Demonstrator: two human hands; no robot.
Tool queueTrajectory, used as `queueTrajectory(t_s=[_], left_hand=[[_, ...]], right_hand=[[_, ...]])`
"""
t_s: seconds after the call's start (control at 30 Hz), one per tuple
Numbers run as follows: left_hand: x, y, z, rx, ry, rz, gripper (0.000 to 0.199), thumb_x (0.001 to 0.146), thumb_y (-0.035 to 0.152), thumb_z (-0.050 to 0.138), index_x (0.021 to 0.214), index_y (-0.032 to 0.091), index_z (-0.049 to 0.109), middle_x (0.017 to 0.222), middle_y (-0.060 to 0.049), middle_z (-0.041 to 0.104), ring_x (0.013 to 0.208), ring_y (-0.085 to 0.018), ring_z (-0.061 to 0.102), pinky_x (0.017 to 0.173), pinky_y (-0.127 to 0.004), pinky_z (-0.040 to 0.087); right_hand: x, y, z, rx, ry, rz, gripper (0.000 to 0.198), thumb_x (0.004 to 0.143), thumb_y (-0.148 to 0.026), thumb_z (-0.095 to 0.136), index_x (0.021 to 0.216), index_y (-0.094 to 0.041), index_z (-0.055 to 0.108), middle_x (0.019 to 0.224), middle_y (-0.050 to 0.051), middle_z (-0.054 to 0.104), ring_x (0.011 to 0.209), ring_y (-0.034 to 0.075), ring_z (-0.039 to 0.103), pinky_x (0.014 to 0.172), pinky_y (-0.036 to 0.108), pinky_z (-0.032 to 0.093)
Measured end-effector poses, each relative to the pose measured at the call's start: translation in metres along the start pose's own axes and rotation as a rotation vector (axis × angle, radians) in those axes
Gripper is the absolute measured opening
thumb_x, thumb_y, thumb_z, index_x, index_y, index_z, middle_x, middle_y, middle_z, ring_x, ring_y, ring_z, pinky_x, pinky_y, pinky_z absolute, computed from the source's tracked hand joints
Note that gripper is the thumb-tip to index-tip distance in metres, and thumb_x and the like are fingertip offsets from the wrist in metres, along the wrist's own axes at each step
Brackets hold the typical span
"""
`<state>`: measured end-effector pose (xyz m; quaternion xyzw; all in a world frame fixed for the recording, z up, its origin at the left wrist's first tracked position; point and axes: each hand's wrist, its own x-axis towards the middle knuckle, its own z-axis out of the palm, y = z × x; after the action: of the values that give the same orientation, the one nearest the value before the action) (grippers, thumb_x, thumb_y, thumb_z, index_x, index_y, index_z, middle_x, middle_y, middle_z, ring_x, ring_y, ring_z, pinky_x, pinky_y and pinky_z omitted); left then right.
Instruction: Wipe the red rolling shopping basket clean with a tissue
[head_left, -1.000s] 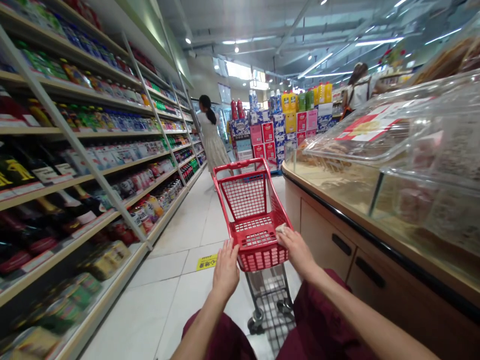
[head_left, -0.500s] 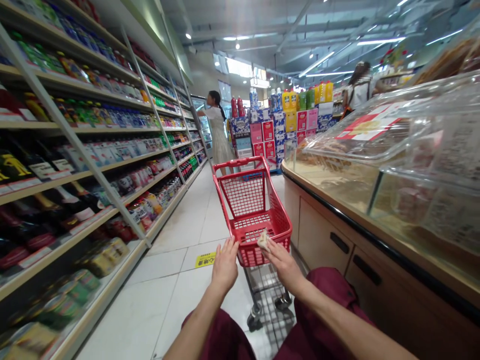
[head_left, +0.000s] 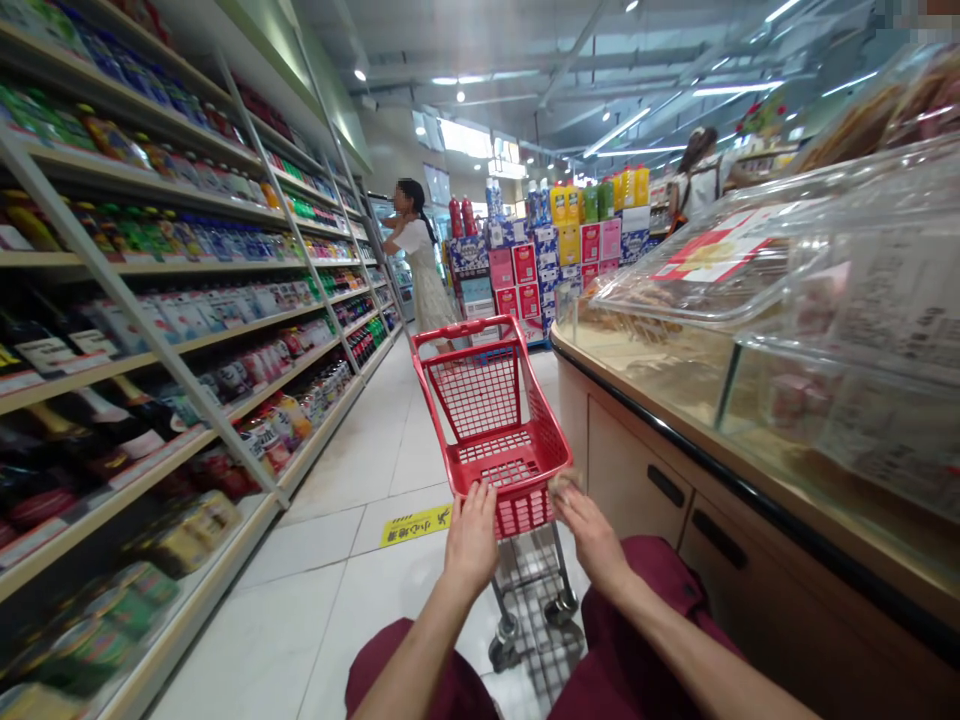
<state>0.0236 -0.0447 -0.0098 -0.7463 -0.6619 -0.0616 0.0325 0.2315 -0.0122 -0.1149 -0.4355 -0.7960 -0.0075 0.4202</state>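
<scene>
A red plastic shopping cart [head_left: 533, 510] stands right in front of me, its basket bare inside and its handle at the far end. My left hand [head_left: 472, 538] is on the near rim of the basket, fingers bent over the edge. A small, pale, crumpled cloth [head_left: 564, 483], blurred by motion, is pinched in the fingers of my right hand [head_left: 591, 528]. That hand presses the cloth at the basket's near right corner. Both my knees, in dark red trousers [head_left: 420, 668], flank the cart's lower frame and wheels [head_left: 504, 640].
Drink shelves [head_left: 247, 345] line the left side. A display counter [head_left: 637, 425] with clear covers runs along the right. A yellow floor sticker [head_left: 414, 527] lies left of the cart. Ahead are stacked boxes [head_left: 528, 264], a person [head_left: 420, 250] by the shelves and another person [head_left: 697, 185] behind the counter.
My right hand has moved the cloth rightward along the rim to the corner. My left hand has shifted right from the left corner onto the rim. The view has turned slightly right.
</scene>
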Motion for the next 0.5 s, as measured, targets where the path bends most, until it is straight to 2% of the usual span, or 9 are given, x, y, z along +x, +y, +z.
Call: queueTrajectory(t_s=[0.07, 0.1, 0.13, 0.23, 0.3, 0.33, 0.43, 0.5], left_hand=[[0.001, 0.004, 0.005, -0.015, -0.021, -0.011, 0.063, 0.065, 0.006, 0.037, 0.128, 0.012, 0.030, 0.137, -0.007, 0.030, 0.128, -0.019, 0.022, 0.105, -0.040, 0.017], [0.001, 0.005, 0.006, -0.017, -0.022, -0.017, 0.064, 0.065, 0.007, 0.037, 0.128, 0.012, 0.031, 0.137, -0.007, 0.030, 0.127, -0.019, 0.022, 0.105, -0.039, 0.017], [0.001, 0.005, 0.007, -0.016, -0.021, -0.017, 0.064, 0.065, 0.007, 0.038, 0.128, 0.012, 0.031, 0.137, -0.007, 0.031, 0.127, -0.019, 0.022, 0.106, -0.039, 0.017], [0.001, 0.005, 0.006, -0.018, -0.017, -0.022, 0.066, 0.064, 0.006, 0.038, 0.129, 0.012, 0.030, 0.137, -0.007, 0.030, 0.128, -0.019, 0.021, 0.106, -0.039, 0.016], [0.001, 0.006, 0.005, -0.027, -0.016, -0.035, 0.067, 0.063, 0.005, 0.038, 0.129, 0.013, 0.030, 0.138, -0.007, 0.029, 0.128, -0.019, 0.020, 0.106, -0.040, 0.016], [0.001, 0.007, 0.005, -0.033, -0.020, -0.038, 0.067, 0.063, 0.005, 0.038, 0.129, 0.013, 0.030, 0.138, -0.007, 0.028, 0.128, -0.019, 0.019, 0.106, -0.040, 0.016], [0.001, 0.008, 0.005, -0.050, -0.036, -0.029, 0.067, 0.063, 0.005, 0.037, 0.129, 0.014, 0.030, 0.138, -0.006, 0.028, 0.128, -0.017, 0.020, 0.106, -0.039, 0.015], [0.001, 0.007, 0.005, -0.059, -0.034, -0.019, 0.067, 0.063, 0.004, 0.037, 0.129, 0.015, 0.030, 0.138, -0.005, 0.028, 0.128, -0.017, 0.020, 0.106, -0.039, 0.014]], right_hand=[[-0.009, 0.003, 0.002, -0.001, -0.139, 0.014, 0.041, 0.078, -0.006, 0.036, 0.108, -0.023, 0.058, 0.111, 0.005, 0.059, 0.108, 0.017, 0.050, 0.091, 0.034, 0.042], [-0.012, 0.004, 0.002, 0.005, -0.159, 0.019, 0.039, 0.079, -0.008, 0.037, 0.107, -0.023, 0.059, 0.110, 0.005, 0.060, 0.106, 0.018, 0.051, 0.090, 0.034, 0.043], [-0.012, 0.005, 0.000, 0.010, -0.129, 0.025, 0.037, 0.079, -0.010, 0.037, 0.107, -0.022, 0.059, 0.112, 0.006, 0.058, 0.108, 0.018, 0.050, 0.091, 0.035, 0.042], [0.002, 0.006, -0.012, 0.010, 0.102, 0.054, 0.041, 0.081, -0.009, 0.032, 0.115, -0.017, 0.053, 0.125, 0.009, 0.047, 0.118, 0.019, 0.040, 0.097, 0.038, 0.036], [0.011, 0.007, -0.012, -0.002, 0.172, 0.096, 0.041, 0.081, -0.009, 0.032, 0.118, -0.016, 0.050, 0.126, 0.010, 0.045, 0.119, 0.020, 0.038, 0.097, 0.039, 0.035], [0.011, 0.008, -0.009, -0.009, 0.152, 0.115, 0.041, 0.081, -0.009, 0.033, 0.117, -0.017, 0.051, 0.124, 0.010, 0.048, 0.117, 0.020, 0.041, 0.096, 0.038, 0.037], [-0.004, 0.010, 0.005, -0.011, -0.049, 0.112, 0.039, 0.079, -0.010, 0.037, 0.111, -0.021, 0.056, 0.110, 0.007, 0.059, 0.103, 0.019, 0.053, 0.086, 0.033, 0.046], [-0.011, 0.012, 0.007, -0.009, -0.103, 0.100, 0.037, 0.080, -0.012, 0.038, 0.110, -0.022, 0.057, 0.110, 0.006, 0.059, 0.102, 0.019, 0.054, 0.084, 0.032, 0.047]])
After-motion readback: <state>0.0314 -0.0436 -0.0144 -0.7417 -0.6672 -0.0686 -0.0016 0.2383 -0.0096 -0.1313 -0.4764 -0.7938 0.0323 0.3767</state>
